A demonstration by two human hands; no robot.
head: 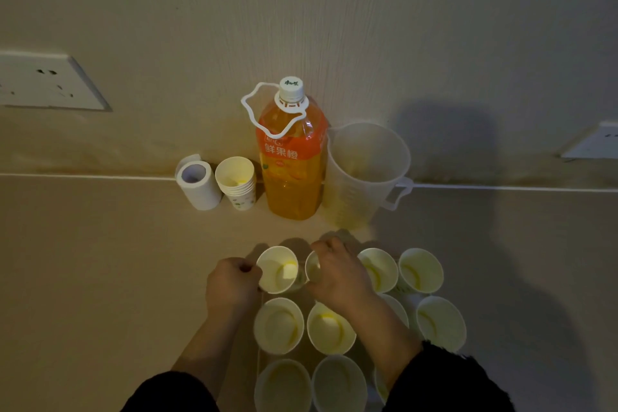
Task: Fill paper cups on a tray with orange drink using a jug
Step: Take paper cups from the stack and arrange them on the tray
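Filling looked barely begun: white paper cups (pixel 278 324), in rows before the tall orange drink bottle (pixel 291 157), held only yellow traces; the clear plastic jug (pixel 366 170) beside that bottle stood empty. Left hand (pixel 232 284) pinched the bottle-side cup (pixel 277 269); right hand (pixel 337 274) gripped the neighbouring cup (pixel 312 268).

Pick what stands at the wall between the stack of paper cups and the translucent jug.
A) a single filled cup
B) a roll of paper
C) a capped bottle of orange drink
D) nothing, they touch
C: the capped bottle of orange drink stands upright against the wall, with the stack of paper cups on one side and the measuring jug on the other.
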